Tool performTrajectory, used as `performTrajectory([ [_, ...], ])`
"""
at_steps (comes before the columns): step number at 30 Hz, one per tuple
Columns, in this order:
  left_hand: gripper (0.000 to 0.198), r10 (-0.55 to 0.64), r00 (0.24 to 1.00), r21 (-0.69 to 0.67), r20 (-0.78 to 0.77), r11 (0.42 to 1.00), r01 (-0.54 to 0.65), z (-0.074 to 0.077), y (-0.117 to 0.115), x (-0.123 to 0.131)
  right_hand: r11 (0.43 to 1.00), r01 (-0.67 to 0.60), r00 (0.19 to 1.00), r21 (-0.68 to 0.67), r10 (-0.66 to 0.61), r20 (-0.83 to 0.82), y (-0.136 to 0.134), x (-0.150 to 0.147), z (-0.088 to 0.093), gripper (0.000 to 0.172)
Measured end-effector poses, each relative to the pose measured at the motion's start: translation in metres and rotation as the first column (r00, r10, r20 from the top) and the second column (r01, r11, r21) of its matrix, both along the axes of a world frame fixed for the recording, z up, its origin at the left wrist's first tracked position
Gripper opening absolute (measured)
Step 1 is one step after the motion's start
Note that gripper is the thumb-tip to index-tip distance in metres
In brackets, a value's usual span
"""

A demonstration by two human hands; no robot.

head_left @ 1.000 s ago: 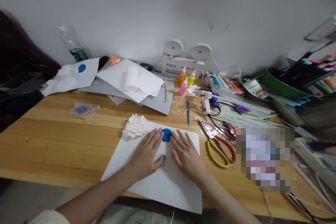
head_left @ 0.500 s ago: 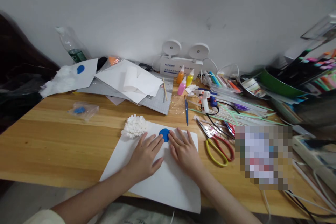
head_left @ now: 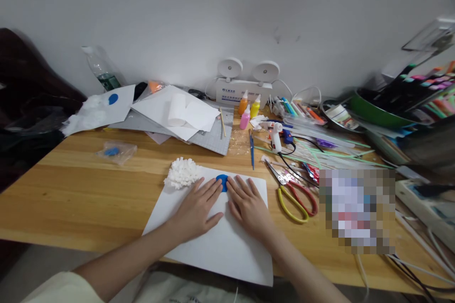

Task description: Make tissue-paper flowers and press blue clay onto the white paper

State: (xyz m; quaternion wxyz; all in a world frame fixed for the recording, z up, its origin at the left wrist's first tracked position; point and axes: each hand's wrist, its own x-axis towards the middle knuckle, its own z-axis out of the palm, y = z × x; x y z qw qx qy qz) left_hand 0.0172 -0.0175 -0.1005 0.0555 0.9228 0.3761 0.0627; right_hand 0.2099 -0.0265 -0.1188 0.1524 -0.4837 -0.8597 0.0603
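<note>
Blue disc (head_left: 222, 183) first, since that's what both hands are on: it's lying near the far edge of a white sheet of paper (head_left: 227, 246) on the table (head_left: 71, 199), between the fingertips of the left hand (head_left: 195, 210) and the right hand (head_left: 250, 208). Neither hand is gripping anything btw, palms down, fingers stretched out and slightly apart, tips lapping over either side of the disc. Looks like a press-and-smooth step to me. I'd keep the pressure light and even, work from the middle outward, and let the spare fingers pin the paper so nothing skids. Also mind the white fluffy clump (head_left: 182, 173) at the sheet's far left corner, the left hand is right next to it and a careless knuckle could squash it. Scissors (head_left: 293, 196) are off to the right, clear of both hands.

Compared with half a second ago, not a lot: the fingertips sit a bit further over the disc so less blue shows, the left hand's fingers look less spread, and the view has shifted slightly
</note>
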Motion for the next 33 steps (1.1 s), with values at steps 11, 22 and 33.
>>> performTrajectory([
  [11,0.050,0.157,0.988,0.095,0.000,0.983,-0.156,-0.006,-0.013,0.000,1.000,0.022,1.000,-0.002,-0.022,-0.018,0.001,0.002,-0.002,0.042],
  [22,0.054,0.145,0.989,0.017,-0.038,0.989,-0.144,0.004,-0.003,0.014,0.999,0.053,0.998,-0.008,-0.053,-0.036,0.001,0.006,-0.007,0.054],
  [33,0.052,0.112,0.993,-0.036,0.022,0.993,-0.111,-0.004,0.002,0.024,0.996,0.075,0.997,-0.038,-0.074,0.038,-0.002,0.006,-0.008,0.060],
])
